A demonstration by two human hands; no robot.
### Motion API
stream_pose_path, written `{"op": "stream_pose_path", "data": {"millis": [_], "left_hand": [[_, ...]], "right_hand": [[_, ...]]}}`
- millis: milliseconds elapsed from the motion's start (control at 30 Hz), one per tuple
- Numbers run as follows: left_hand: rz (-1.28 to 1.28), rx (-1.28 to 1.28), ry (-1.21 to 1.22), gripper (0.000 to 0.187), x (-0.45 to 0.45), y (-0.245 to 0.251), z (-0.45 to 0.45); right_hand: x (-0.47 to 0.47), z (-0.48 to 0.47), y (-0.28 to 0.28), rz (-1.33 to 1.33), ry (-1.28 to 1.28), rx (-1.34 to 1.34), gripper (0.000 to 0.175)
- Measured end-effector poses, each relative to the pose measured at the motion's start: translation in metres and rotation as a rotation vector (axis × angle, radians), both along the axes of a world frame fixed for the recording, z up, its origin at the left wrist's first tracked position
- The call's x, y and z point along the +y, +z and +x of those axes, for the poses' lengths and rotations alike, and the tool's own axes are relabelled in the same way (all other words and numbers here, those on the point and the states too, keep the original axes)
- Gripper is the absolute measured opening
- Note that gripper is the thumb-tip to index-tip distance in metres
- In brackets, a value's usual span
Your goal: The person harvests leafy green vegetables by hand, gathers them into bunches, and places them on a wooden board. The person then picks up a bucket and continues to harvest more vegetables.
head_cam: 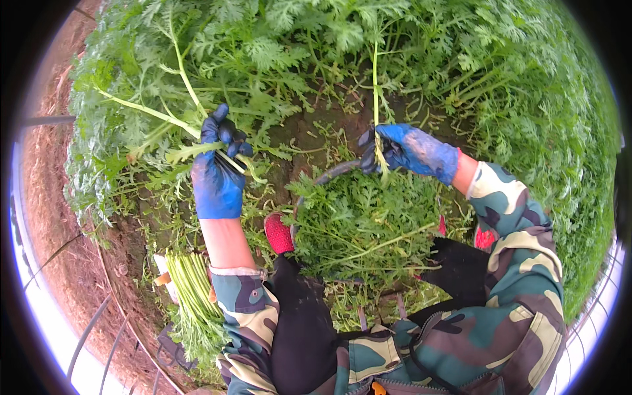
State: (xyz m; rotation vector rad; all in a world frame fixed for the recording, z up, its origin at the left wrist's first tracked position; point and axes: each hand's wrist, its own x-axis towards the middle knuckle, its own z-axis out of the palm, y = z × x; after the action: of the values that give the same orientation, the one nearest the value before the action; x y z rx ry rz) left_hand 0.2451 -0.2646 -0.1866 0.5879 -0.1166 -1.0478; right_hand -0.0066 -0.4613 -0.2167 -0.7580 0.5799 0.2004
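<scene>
My left hand (219, 168), in a stained blue glove, is closed around a few pale green stems (153, 112) of a leafy, chrysanthemum-like green; their tops point up and to the left. My right hand (395, 148), gloved the same way, pinches one upright leafy stem (375, 84) between thumb and fingers. Below it, between my legs, a round container with a dark rim (338, 170) is heaped with cut leafy greens (365, 217). One long bare stem (390, 244) lies across the heap. Beside my left forearm rests a bundle of aligned stems (190, 286), leaves towards me.
Dense growing greens (533, 89) stand in front and to the right. Trimmed leaves litter the dark soil (308, 128) between the plants. My red shoe (279, 233) is at the container's left. Brown ground (49, 197) and thin curved poles (86, 338) lie at the far left.
</scene>
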Motion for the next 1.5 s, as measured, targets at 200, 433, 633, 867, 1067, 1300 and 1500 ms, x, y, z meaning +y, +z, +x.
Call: {"op": "stream_pose_path", "data": {"millis": [200,433,633,867,1067,1300,1500], "left_hand": [[-0.029,0.028,-0.057,0.031,-0.003,-0.003,-0.002],[0.015,0.005,-0.056,0.036,-0.002,-0.001,-0.005],[0.073,-0.049,-0.051,0.036,-0.002,-0.003,-0.01],[0.068,0.023,-0.037,0.036,0.002,-0.001,-0.005],[0.019,0.038,-0.017,0.032,0.005,0.0,-0.003],[0.095,0.092,0.041,0.035,0.014,-0.003,0.01],[0.109,0.091,0.075,0.033,0.016,-0.005,0.016]], "right_hand": [[0.017,-0.044,0.052,-0.065,0.236,0.119,0.037],[0.009,-0.079,0.065,-0.098,0.669,0.319,0.031],[0.015,-0.088,0.049,-0.511,0.82,0.387,0.034],[0.025,-0.055,0.047,-1.005,1.166,0.114,0.036],[-0.032,0.059,-0.077,-1.296,-0.44,0.122,0.028],[-0.039,0.162,-0.172,-1.48,-0.534,0.253,0.028],[-0.068,0.151,-0.218,-1.303,-0.461,0.14,0.029]]}}
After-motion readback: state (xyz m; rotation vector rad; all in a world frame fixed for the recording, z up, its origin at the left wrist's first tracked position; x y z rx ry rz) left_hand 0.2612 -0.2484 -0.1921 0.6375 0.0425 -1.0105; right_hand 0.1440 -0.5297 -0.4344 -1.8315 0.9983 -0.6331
